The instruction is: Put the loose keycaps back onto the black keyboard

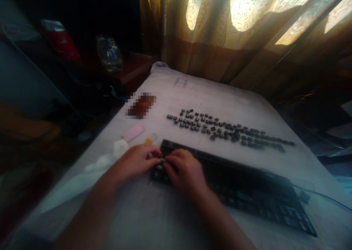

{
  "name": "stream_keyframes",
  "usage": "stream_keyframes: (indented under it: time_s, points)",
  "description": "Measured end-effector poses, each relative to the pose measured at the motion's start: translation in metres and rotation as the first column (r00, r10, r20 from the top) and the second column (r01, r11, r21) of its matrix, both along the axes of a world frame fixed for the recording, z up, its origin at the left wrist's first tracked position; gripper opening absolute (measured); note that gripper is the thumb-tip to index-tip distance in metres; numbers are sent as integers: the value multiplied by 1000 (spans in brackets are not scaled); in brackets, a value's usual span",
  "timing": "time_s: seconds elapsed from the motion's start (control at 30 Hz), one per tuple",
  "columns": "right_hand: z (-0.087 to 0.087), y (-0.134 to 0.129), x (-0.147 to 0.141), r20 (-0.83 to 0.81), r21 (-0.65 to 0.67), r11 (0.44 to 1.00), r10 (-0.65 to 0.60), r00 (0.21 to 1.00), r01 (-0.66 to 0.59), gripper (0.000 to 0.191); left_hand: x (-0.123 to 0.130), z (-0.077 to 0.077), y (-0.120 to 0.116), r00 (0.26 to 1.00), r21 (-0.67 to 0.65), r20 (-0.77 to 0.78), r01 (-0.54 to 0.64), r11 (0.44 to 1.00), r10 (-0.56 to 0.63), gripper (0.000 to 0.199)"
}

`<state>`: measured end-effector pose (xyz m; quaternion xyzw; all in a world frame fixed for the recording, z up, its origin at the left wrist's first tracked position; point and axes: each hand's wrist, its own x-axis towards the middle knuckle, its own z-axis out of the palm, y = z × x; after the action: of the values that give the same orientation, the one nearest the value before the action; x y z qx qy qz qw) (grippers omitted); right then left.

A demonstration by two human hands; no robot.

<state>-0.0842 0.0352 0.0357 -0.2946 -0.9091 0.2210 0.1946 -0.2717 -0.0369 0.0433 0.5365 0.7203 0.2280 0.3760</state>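
Observation:
A black computer keyboard lies slantwise across the white-covered table, with keys along its near side and a long dark stretch behind them. At its left end, the fingertips of my left hand and my right hand meet in a pinch around a small keycap. Blur hides whether the keycap sits on the board or is lifted off it. Past the keyboard, several loose black keycaps are spread in rough rows over the cloth.
Left of the keyboard lie a pink cloth or sponge, crumpled white tissue and a small yellow-ended item. A pixelated brown object is farther back. A cable runs off right. A glass jar stands on a dark red surface beyond.

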Motion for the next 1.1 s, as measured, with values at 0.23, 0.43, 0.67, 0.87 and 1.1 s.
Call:
stream_keyframes:
  time_s: [0.23, 0.43, 0.67, 0.87, 1.1]
  points:
    - [-5, 1, 3, -65, -14, 1000, -11, 998, 10, 11, 0, 2, 2, 999, -11, 35, 5, 1000, -4, 27]
    - [-9, 3, 3, -134, -38, 998, -53, 990, 48, 12, -2, 9, 4, 996, 36, -66, -62, 997, 65, 25]
    - [-7, 0, 1, -89, 2, 999, -32, 996, 32, 12, -5, 5, 5, 993, -4, -114, -39, 999, 39, 23]
    - [-6, 11, 8, -203, -161, 979, -156, 967, 124, 11, -2, 7, 5, 988, -55, -151, -53, 997, 44, 21]
    - [-5, 6, 5, -131, -125, 986, -131, 983, 115, 13, -2, 7, 5, 985, -64, -166, -49, 997, 38, 20]
